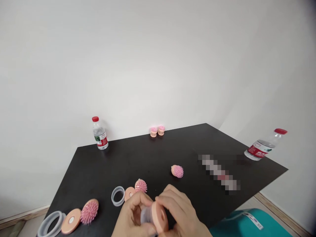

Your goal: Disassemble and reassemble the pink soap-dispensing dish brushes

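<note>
Near the front edge of the table, my left hand (135, 215) is closed around a translucent plastic ring (146, 215). My right hand (180, 212) grips a peach round cap (158, 217), which sits against the ring's right side; whether they are locked together I cannot tell. Just beyond my left hand lie another clear ring (118, 196), a peach disc (129, 191) partly covered by my fingers, and a pink bristle brush head (141, 186). A second brush head (177, 171) lies on its side beyond my right hand.
At the table's (123, 164) front left lie a clear ring (46, 225), a peach disc (71, 221) and a pink brush head (89, 211). Two small brushes (157, 131) stand by the wall. Water bottles stand back left (100, 136) and right (260, 149). A pixelated strip (219, 172) and teal seat (254, 225) are rightward.
</note>
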{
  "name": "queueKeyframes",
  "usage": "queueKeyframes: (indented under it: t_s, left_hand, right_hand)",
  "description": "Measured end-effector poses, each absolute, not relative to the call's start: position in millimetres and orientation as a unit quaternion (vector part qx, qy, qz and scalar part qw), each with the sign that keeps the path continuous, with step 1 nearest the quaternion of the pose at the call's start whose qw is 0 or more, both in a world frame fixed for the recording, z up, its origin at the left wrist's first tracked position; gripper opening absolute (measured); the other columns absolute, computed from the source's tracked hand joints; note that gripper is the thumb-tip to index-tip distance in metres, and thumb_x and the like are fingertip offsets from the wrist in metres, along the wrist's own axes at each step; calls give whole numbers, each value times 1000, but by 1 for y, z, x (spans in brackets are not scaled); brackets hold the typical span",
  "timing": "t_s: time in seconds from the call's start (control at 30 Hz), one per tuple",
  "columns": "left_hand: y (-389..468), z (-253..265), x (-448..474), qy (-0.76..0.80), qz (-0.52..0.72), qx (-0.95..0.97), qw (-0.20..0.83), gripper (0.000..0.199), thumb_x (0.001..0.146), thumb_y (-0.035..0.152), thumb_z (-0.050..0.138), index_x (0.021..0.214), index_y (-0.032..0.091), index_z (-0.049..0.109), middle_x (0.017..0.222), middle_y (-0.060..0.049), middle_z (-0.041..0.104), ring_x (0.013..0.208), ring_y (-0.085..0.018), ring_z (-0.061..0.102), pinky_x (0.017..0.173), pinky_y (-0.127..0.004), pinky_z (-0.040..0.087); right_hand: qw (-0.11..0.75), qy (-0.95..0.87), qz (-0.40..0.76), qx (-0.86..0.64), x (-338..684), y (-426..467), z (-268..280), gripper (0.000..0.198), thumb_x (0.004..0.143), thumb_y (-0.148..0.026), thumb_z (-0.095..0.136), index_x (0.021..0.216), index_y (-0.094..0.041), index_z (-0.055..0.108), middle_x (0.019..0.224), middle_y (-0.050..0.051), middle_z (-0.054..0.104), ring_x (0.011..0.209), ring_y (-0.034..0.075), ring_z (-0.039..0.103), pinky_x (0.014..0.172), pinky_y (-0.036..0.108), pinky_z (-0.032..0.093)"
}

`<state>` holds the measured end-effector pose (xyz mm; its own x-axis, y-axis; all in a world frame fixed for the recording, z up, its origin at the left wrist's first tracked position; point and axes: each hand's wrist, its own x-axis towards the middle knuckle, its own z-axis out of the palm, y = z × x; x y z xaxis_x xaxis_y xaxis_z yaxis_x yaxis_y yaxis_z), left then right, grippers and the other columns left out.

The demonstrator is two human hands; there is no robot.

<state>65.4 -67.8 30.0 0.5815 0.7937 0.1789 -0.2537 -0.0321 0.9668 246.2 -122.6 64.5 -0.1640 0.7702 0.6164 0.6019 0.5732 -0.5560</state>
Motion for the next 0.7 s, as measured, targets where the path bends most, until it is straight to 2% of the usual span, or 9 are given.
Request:
queueKeyframes:
  t_s: [0.07,0.13,0.23,0.33,0.43,0.5,0.53,0.6,0.7]
  left_hand:
    - [-69,31,65,214,465,704,493,39,70,49,83,95,23,69,89,-6,69,79,-20,63,69,-28,52]
    - [-69,33,63,175,512,782,309,35,78,38,80,107,25,68,96,-9,72,86,-24,68,75,-33,57]
    - [-68,39,59,129,530,832,97,34,86,24,71,120,24,63,95,-9,76,88,-25,73,81,-40,60]
    - [-66,44,56,116,519,847,17,35,86,16,70,119,24,62,87,-5,78,85,-23,74,81,-38,63]
    - [-67,38,54,127,522,843,28,36,82,14,74,116,25,65,93,-6,79,88,-23,75,83,-35,62]
    - [-68,30,53,173,534,821,100,34,78,18,79,109,26,69,98,-6,78,91,-23,75,84,-34,61]
    - [-69,25,53,213,545,794,164,32,75,22,82,105,26,71,100,-6,78,92,-24,74,84,-33,61]
    - [-70,20,52,314,567,684,335,37,66,31,88,99,27,72,101,-6,76,96,-27,72,84,-33,58]
    - [-70,22,48,382,558,489,550,59,56,39,93,109,27,70,106,-5,73,101,-28,68,86,-32,55]
  right_hand:
    - [485,-715,139,-484,243,-119,55,35,85,-55,65,73,-25,52,66,0,53,58,18,53,54,33,49]
    - [486,-685,227,-493,240,-117,50,45,84,-63,60,69,-24,44,63,-3,48,53,14,47,48,28,42]
    - [481,-651,347,-473,235,-115,51,43,84,-59,61,72,-24,39,59,-7,42,49,11,41,44,22,34]
    - [476,-634,393,-465,229,-118,52,33,82,-44,62,75,-24,36,57,-9,38,48,9,36,43,20,29]
    - [450,-643,406,-468,230,-119,50,22,81,-29,61,79,-24,39,61,-9,44,51,9,41,48,20,34]
    - [425,-660,385,-484,240,-114,47,15,80,-24,61,84,-24,47,71,-5,55,60,12,51,56,22,43]
    - [418,-665,354,-507,249,-109,44,13,81,-24,62,89,-23,51,80,-2,61,67,14,57,62,24,48]
    - [417,-657,247,-577,273,-95,38,26,82,-30,64,105,-23,57,102,5,65,86,21,63,79,34,53]
    - [398,-589,85,-698,317,-71,23,44,83,-33,63,125,-22,54,128,12,58,121,32,53,100,47,47]
